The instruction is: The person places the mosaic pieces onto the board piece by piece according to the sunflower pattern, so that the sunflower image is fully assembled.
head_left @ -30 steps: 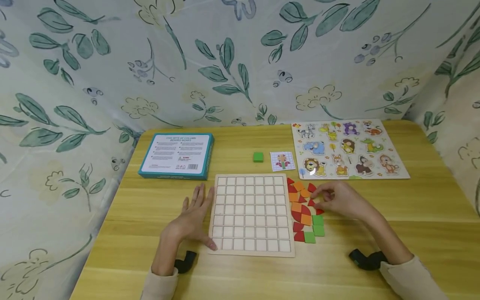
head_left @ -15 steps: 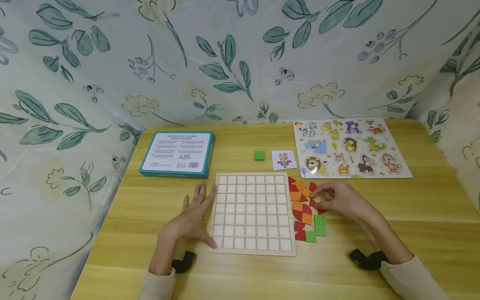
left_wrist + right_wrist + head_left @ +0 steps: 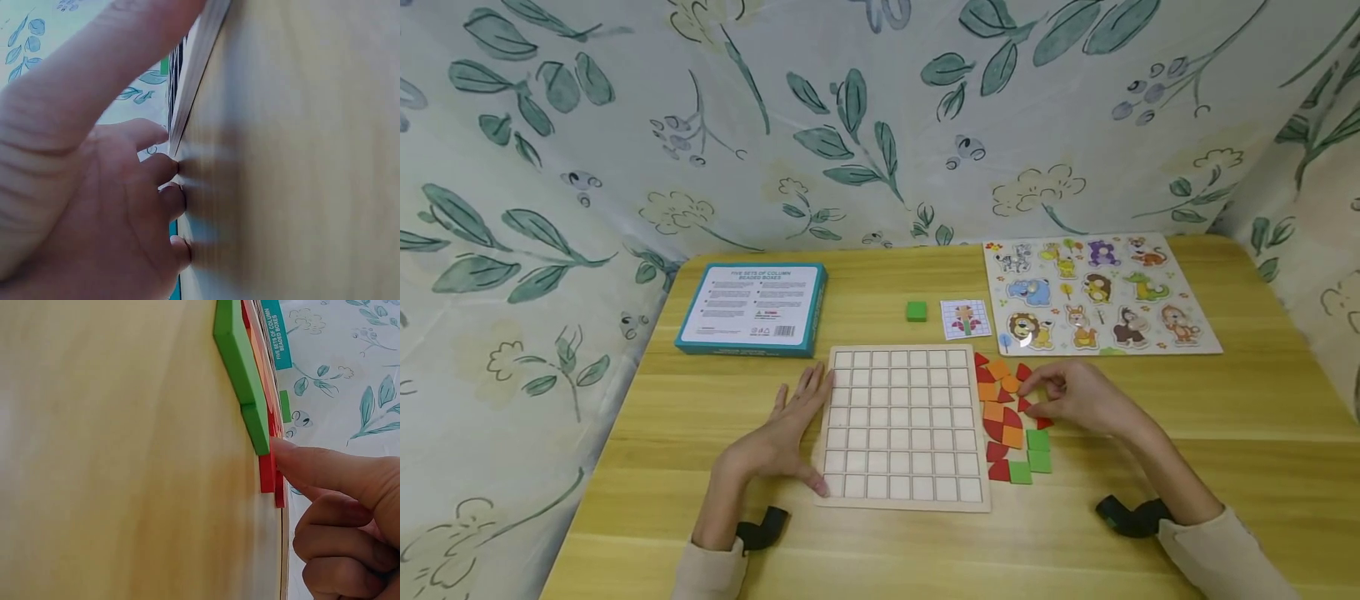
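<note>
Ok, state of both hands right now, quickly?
Left hand: open, touching the grid board.
Right hand: at a red triangle; can't tell whether it's gripping.

Your head camera looks forward and down from above, set well back, taking in the counter (image 3: 910, 554) and patterned cloth (image 3: 692, 179). Your left-wrist camera sits low and close, rolled sideways, facing past your left hand (image 3: 112, 212) along the board (image 3: 902, 429). Your right-wrist camera, also low and sideways, shares the green squares (image 3: 237, 369) with the head view.
</note>
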The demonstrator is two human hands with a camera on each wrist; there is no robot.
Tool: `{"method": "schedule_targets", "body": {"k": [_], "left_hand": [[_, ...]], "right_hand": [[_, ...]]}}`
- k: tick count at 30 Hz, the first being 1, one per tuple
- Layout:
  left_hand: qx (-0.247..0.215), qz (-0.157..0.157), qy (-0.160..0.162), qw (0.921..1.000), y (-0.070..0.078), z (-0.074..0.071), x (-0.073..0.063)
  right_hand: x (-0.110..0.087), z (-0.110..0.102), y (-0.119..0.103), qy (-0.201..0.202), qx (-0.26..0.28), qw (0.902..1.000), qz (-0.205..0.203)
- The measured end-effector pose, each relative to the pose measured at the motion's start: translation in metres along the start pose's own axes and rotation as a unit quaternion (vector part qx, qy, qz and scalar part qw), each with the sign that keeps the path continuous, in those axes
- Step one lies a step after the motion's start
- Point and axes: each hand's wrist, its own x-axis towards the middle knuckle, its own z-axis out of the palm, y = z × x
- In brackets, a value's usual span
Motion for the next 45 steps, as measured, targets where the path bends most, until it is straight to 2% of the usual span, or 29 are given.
{"method": "schedule_targets", "body": {"k": [9, 24, 34, 40, 45], "left_hand": [[0.015, -0.023, -0.004, 0.9996, 0.002, -0.001, -0.001], [0.014, -0.021, -0.008, 0.9997, 0.003, -0.001, -0.002], [0.030, -0.018, -0.002, 0.9994, 0.003, 0.002, -0.001], [0.037, -0.019, -0.002, 0.9991, 0.003, 0.002, 0.000], [0.043, -0.022, -0.007, 0.9988, 0.003, 0.002, -0.001]], "right_hand": [[0.000, -0.002, 0.003, 0.006, -0.004, 1.0000, -0.005], [-0.002, -0.005, 0.005, 0.027, -0.009, 0.9996, 0.002], [-0.001, -0.006, 0.006, 0.019, -0.018, 0.9996, -0.004], [0.006, 0.003, -0.011, 0.018, -0.023, 0.9989, -0.038], [0.028, 0.025, -0.040, -0.006, -0.015, 0.9968, -0.079]]}}
